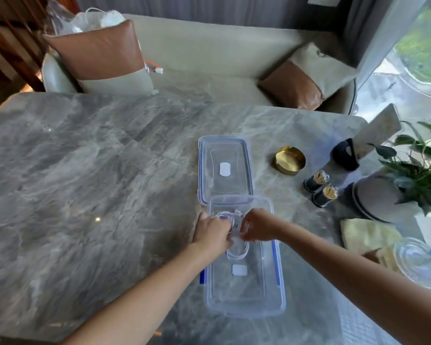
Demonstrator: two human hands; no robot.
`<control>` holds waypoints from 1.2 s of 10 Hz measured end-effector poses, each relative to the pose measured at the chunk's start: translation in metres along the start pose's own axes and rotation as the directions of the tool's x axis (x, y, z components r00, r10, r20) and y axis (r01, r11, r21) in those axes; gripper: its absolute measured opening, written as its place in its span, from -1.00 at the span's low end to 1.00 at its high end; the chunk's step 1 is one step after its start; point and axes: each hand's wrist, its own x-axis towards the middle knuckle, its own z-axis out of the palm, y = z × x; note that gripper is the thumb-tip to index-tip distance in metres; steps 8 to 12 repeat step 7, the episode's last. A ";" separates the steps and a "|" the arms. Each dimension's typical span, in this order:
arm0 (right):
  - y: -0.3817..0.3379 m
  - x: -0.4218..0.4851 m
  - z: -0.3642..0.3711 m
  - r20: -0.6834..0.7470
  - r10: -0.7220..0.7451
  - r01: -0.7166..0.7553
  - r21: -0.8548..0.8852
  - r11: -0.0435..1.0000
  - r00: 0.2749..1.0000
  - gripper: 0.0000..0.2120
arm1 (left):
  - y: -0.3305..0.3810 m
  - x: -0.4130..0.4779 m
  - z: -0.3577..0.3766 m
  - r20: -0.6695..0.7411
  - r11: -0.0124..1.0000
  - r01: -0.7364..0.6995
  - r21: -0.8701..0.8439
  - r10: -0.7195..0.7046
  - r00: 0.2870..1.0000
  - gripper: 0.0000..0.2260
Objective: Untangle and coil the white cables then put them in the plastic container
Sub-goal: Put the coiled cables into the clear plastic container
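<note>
A clear plastic container [278, 290] with blue clips stands open on the marble table. Its clear lid [224, 148] lies flat just beyond it. A white cable [237, 255] hangs in loops over the far half of the container, one loop dipping inside. My left hand [213, 232] pinches the cable from the left. My right hand [258, 226] pinches the same cable from the right, the two hands almost touching above the container. The middle of the coil is hidden by my fingers.
A gold dish [289, 159], two small dark jars [320, 188], a dark phone stand [345, 154], a potted plant [418, 170], a yellow cloth [366, 235] and a clear round lid [417, 262] crowd the table's right side. A sofa with cushions [97, 53] lies behind.
</note>
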 end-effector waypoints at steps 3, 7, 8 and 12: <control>0.006 0.010 0.034 -0.002 0.021 -0.021 -0.289 0.957 1.000 -0.73 | 0.022 0.015 0.022 0.170 0.956 -0.077 0.283 0.029 0.985 -0.78; 0.009 0.011 0.037 -0.035 0.033 -0.045 -0.414 0.909 0.999 -0.75 | 0.027 0.020 0.023 0.246 0.955 -0.091 0.282 0.020 0.969 -0.81; 0.009 0.011 0.037 -0.035 0.033 -0.045 -0.414 0.909 0.999 -0.75 | 0.027 0.020 0.023 0.246 0.955 -0.091 0.282 0.020 0.969 -0.81; 0.009 0.011 0.037 -0.035 0.033 -0.045 -0.414 0.909 0.999 -0.75 | 0.027 0.020 0.023 0.246 0.955 -0.091 0.282 0.020 0.969 -0.81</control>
